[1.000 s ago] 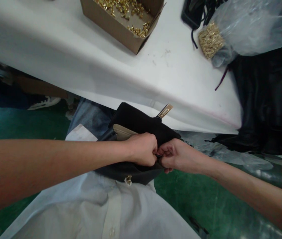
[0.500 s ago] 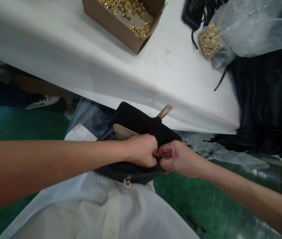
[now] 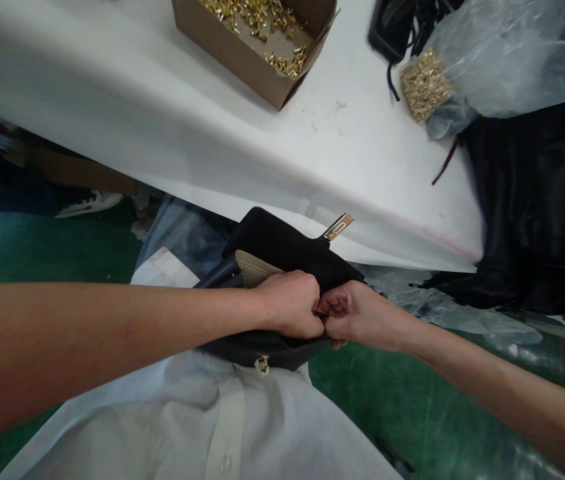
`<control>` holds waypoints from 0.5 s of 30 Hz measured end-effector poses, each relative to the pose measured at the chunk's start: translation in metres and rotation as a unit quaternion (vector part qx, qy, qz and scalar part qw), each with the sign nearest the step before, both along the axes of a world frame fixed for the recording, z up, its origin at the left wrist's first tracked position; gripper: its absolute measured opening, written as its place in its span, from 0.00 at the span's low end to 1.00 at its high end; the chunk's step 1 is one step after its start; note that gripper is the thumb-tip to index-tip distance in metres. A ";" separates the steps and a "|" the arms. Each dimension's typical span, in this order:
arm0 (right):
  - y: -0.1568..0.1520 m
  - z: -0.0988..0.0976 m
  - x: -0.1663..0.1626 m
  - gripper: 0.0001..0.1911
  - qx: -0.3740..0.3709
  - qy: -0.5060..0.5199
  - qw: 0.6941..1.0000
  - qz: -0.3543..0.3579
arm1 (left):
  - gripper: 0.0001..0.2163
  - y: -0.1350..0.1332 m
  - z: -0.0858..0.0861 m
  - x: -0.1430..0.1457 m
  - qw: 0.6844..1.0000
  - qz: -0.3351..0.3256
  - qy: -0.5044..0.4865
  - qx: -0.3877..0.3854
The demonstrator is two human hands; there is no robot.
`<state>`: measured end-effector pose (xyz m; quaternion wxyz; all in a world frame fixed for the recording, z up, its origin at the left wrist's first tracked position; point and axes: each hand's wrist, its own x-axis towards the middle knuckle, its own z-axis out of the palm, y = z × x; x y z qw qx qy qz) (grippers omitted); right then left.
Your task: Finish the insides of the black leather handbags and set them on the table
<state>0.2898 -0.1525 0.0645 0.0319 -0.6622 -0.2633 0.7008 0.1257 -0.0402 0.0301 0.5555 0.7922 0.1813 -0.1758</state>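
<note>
A black handbag [image 3: 282, 245] rests on my lap with its flap folded back toward the table. On the flap's edge sticks out a gold metal clasp plate [image 3: 338, 227], and a gold turn lock [image 3: 262, 363] sits on the bag's front. A beige lining piece [image 3: 255, 268] shows at the opening. My left hand [image 3: 296, 303] is closed in the mouth of the bag. Facing it at the bag's right end, my right hand [image 3: 355, 315] pinches with curled fingers. Between the two hands a small dark edge shows, its kind hidden by the fingers.
On the white table [image 3: 352, 153] stands a cardboard box [image 3: 232, 57] of small gold fasteners. To its right lie a clear plastic bag [image 3: 502, 60] with gold pieces [image 3: 426, 85] and black material [image 3: 537, 193]. Another person's shoe [image 3: 90, 203] is at the left on the green floor.
The view has shifted slightly, so most things appear a little further right. Both hands keep their closed hold at the bag's opening.
</note>
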 end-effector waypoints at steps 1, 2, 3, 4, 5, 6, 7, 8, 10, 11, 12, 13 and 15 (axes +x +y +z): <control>0.000 0.000 0.001 0.10 -0.003 0.002 1.000 0.001 | 0.06 -0.001 0.000 0.000 1.000 0.005 0.000 0.000; 0.000 0.000 0.001 0.09 -0.005 0.004 1.000 0.001 | 0.06 -0.001 -0.001 -0.001 1.000 0.007 0.000 -0.001; 0.000 0.000 0.002 0.09 -0.006 0.007 1.000 0.002 | 0.06 -0.001 -0.002 -0.002 1.000 0.008 -0.001 -0.003; 0.001 0.000 0.002 0.09 -0.006 0.010 1.000 0.002 | 0.06 0.000 -0.002 -0.003 1.000 0.008 -0.004 -0.007; 0.001 0.001 0.003 0.09 -0.005 0.012 1.000 0.003 | 0.05 0.001 -0.003 -0.004 1.000 0.007 -0.007 -0.012; 0.002 0.001 0.003 0.08 -0.004 0.014 1.000 0.005 | 0.05 0.002 -0.003 -0.005 1.000 0.005 -0.011 -0.018; 0.002 0.002 0.003 0.08 -0.003 0.015 1.000 0.007 | 0.05 0.002 -0.004 -0.006 1.000 0.003 -0.015 -0.023; 0.002 0.003 0.003 0.08 -0.001 0.015 1.000 0.010 | 0.05 0.003 -0.005 -0.006 0.999 0.002 -0.020 -0.029; 0.001 0.004 0.003 0.09 0.002 0.010 1.000 0.011 | 0.06 0.003 -0.007 -0.007 0.999 0.001 -0.029 -0.037; 0.000 0.004 0.002 0.09 0.005 0.005 1.000 0.008 | 0.06 0.003 -0.008 -0.007 0.999 0.000 -0.033 -0.039; -0.001 0.003 0.001 0.10 0.007 0.000 1.000 0.004 | 0.06 0.003 -0.008 -0.007 0.999 0.001 -0.035 -0.040; -0.003 0.003 0.001 0.10 0.010 -0.005 1.000 0.001 | 0.06 0.003 -0.009 -0.007 0.998 0.003 -0.037 -0.041; -0.005 0.003 -0.001 0.09 0.018 -0.012 1.000 -0.002 | 0.07 0.002 -0.009 -0.007 0.998 0.009 -0.035 -0.044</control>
